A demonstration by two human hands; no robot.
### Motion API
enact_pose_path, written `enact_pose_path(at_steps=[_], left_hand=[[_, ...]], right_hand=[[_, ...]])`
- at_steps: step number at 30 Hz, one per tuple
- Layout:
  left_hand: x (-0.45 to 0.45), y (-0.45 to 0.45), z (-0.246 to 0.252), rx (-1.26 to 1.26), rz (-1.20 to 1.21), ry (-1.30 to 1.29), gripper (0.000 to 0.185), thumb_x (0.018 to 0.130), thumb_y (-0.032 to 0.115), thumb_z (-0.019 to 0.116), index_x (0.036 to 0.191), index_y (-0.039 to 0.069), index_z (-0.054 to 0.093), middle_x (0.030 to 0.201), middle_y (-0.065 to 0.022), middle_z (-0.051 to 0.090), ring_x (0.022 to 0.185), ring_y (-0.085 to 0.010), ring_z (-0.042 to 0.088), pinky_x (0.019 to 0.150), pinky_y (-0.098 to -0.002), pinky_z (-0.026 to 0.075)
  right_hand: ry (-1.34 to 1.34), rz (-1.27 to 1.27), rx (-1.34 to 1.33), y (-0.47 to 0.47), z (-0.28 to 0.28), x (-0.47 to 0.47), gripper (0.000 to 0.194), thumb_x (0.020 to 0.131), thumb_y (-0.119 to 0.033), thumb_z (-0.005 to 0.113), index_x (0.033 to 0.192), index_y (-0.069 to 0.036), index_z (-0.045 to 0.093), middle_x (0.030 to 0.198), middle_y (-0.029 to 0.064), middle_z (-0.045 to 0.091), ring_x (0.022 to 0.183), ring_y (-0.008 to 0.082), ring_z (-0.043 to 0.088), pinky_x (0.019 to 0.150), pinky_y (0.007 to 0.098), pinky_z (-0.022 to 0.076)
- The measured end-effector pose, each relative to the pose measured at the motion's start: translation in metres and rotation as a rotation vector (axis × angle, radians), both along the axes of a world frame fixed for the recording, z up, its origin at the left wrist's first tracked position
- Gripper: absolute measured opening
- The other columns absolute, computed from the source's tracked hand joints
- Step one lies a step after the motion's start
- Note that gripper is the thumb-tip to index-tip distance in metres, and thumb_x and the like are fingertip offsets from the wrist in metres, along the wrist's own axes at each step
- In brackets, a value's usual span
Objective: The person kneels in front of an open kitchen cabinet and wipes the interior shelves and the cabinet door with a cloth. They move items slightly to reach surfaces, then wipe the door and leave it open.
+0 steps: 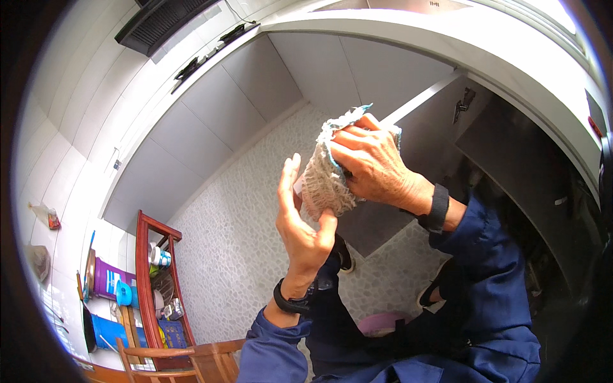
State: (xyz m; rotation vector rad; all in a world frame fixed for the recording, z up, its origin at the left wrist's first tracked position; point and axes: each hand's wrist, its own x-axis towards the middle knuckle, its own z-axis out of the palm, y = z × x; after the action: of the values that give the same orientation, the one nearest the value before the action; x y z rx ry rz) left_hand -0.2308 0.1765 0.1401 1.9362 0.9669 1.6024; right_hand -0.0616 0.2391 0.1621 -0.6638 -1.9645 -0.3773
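A worn, loosely woven cloth with a blue edge is bunched between my two hands above the floor. My right hand grips its upper part, the fingers curled over the frayed edge. My left hand is raised at the cloth's lower left, with the thumb against its lower end and the fingers upright beside it. A small pale piece of something shows between the left fingers and the cloth; what it is cannot be made out.
A grey cabinet door hangs open beside a dark cupboard interior. A pink basin sits on the floor by my feet. At lower left stand a red wooden rack with containers, a wooden chair, and purple and blue buckets.
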Motion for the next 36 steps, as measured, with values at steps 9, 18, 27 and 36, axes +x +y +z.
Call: enact_pose_path(at_steps=[9,18,27,36], left_hand=[[-0.006,-0.018,-0.001,0.032,-0.09,0.016,0.087,0.073,-0.003,0.059,0.15,-0.005,0.02,0.152,-0.0276,0.034,0.136,-0.0395,0.043,0.112,-0.0476,0.036],[-0.004,-0.024,-0.003,0.046,-0.144,0.001,0.089,0.073,-0.003,0.057,0.152,-0.006,0.014,0.152,-0.0297,0.032,0.136,-0.0406,0.043,0.111,-0.0466,0.038],[-0.013,-0.023,0.001,-0.129,-0.282,-0.141,0.083,0.078,0.0,0.057,0.151,-0.003,0.018,0.149,-0.0263,0.039,0.136,-0.0362,0.044,0.111,-0.0451,0.038],[-0.013,-0.02,-0.004,-0.168,-0.308,-0.228,0.049,0.096,0.014,0.048,0.141,-0.005,0.041,0.143,-0.0233,0.049,0.133,-0.0266,0.047,0.112,-0.0402,0.035]], right_hand=[[-0.147,0.149,-0.154,-0.016,0.009,0.021,0.036,0.055,0.001,0.068,0.09,-0.002,0.059,0.088,0.0114,0.063,0.088,0.0313,0.06,0.088,0.0428,0.043],[-0.07,0.134,-0.182,-0.026,0.011,0.018,0.035,0.054,-0.003,0.071,0.086,-0.004,0.058,0.081,0.0094,0.063,0.079,0.032,0.06,0.08,0.0401,0.0438],[0.081,0.24,-0.255,-0.026,-0.004,0.044,0.032,0.067,-0.002,0.077,0.095,-0.001,0.062,0.093,0.0159,0.065,0.088,0.0375,0.062,0.085,0.044,0.0488],[0.655,-0.204,-0.218,-0.12,-0.099,0.006,0.038,0.077,0.004,0.06,0.115,0.004,0.064,0.116,0.0227,0.064,0.115,0.0352,0.06,0.101,0.0479,0.0463]])
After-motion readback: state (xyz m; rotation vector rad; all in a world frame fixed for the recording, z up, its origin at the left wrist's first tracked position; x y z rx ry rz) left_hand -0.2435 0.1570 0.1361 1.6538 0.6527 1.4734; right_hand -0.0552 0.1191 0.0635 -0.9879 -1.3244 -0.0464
